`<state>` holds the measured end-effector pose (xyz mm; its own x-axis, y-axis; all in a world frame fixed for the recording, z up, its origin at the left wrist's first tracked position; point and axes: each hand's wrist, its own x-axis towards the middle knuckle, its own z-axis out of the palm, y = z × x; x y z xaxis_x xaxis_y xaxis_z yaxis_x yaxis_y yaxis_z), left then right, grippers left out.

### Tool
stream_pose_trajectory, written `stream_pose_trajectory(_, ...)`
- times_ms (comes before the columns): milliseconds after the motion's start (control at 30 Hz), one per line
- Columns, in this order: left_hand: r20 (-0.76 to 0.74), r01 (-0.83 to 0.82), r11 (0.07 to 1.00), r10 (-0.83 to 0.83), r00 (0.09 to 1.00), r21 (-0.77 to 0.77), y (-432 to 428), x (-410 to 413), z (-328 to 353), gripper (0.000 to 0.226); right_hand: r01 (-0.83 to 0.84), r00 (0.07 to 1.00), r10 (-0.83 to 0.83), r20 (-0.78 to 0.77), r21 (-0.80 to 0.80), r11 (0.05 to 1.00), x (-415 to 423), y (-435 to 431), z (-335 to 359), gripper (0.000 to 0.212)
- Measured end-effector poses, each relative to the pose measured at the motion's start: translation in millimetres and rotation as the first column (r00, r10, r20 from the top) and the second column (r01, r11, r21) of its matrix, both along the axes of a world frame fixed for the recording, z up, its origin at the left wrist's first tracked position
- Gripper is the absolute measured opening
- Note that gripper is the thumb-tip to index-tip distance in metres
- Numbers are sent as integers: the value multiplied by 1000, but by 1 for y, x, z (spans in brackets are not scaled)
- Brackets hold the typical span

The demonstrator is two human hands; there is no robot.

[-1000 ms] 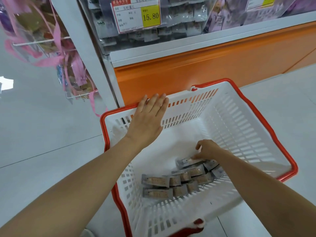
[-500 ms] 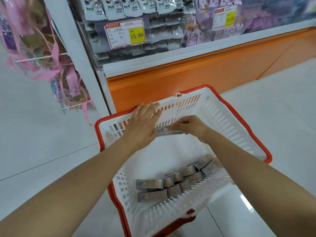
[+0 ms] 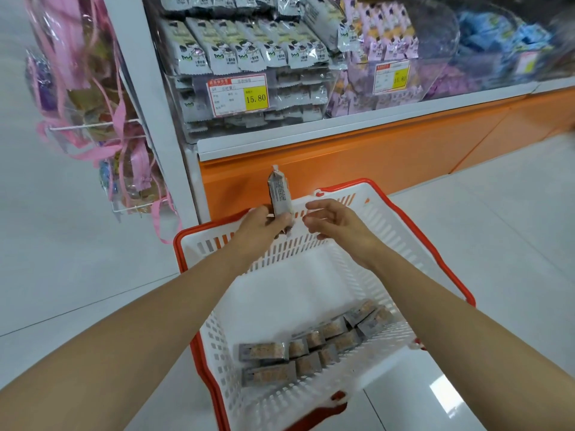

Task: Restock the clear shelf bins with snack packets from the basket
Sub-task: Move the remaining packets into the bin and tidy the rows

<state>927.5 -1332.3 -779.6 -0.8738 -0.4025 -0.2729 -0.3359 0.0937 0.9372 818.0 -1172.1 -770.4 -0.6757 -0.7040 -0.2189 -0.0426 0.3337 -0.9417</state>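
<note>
I see the left hand [image 3: 264, 227] gripping one slim, crinkly foil snack packet [image 3: 280, 194] upright over the far rim of the slotted white plastic basket [image 3: 398, 244]. The right hand [image 3: 334, 223] hangs beside it, fingers loosely spread and holding nothing. Flat packets [image 3: 311, 346] lie on the basket floor.

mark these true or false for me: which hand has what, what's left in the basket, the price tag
1. The left hand holds a snack packet upright. True.
2. The right hand grips a second packet. False: its fingers are loosely spread and it holds nothing.
3. The basket is empty. False: a cluster of loose packets lies at its near end.
4. The price tag on the clear bin reads 15.80. True.
</note>
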Motion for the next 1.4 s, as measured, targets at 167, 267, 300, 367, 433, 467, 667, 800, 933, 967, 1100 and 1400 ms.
stream_pose_trajectory(167, -21, 60, 995, -59, 998, 83, 13, 1, 11, 42, -40, 989, 33, -141, -48, 998, 10, -5, 2, 39)
stream_pose_trajectory(267, -69, 66, 992, -59, 996, 106, 16, 2, 21, 40, 49, 975, -73, -209, -121, 991, 11, -4, 10, 31)
stream_pose_trajectory(300, -87, 68, 994, -61, 994, 81, 16, 1, 25, 40, 72, 971, -105, -215, -152, 986, 11, -3, 14, 29)
stream_pose_trajectory(367, -121, 50, 998, -54, 991, -30, 18, 1, 36, 35, 108, 962, -159, -220, -228, 968, 11, 0, 24, 30)
stream_pose_trajectory(433, -217, -32, 973, -20, 976, -230, 19, 1, 48, 22, 134, 947, -210, -244, -297, 945, 12, 4, 40, 32)
stream_pose_trajectory(467, -310, -102, 926, -16, 951, -363, 20, 1, 55, 17, 140, 939, -228, -257, -321, 937, 11, 7, 50, 31)
stream_pose_trajectory(667, -662, -530, 438, -234, 712, -726, -2, -6, 106, 15, 121, 878, -308, -366, -453, 883, -6, 18, 129, 20)
stream_pose_trajectory(800, -587, -544, 242, -170, 792, -804, -22, -14, 144, 26, 96, 812, -356, -462, -496, 863, -24, 2, 180, 20)
stream_pose_trajectory(933, -373, -362, 134, -62, 926, -922, -43, -12, 156, 47, 109, 714, -373, -593, -431, 896, -37, -30, 210, 18)
stream_pose_trajectory(967, -317, -310, 122, -42, 947, -943, -47, -11, 157, 52, 122, 683, -379, -624, -414, 902, -39, -39, 213, 16)
stream_pose_trajectory(1100, -155, -154, 65, -5, 988, -986, -55, -10, 157, 68, 178, 545, -336, -768, -285, 942, -46, -71, 217, 21)
stream_pose_trajectory(1400, -144, -142, 55, -26, 989, -988, -59, -9, 157, 72, 280, 381, -196, -903, -90, 956, -56, -104, 204, 30)
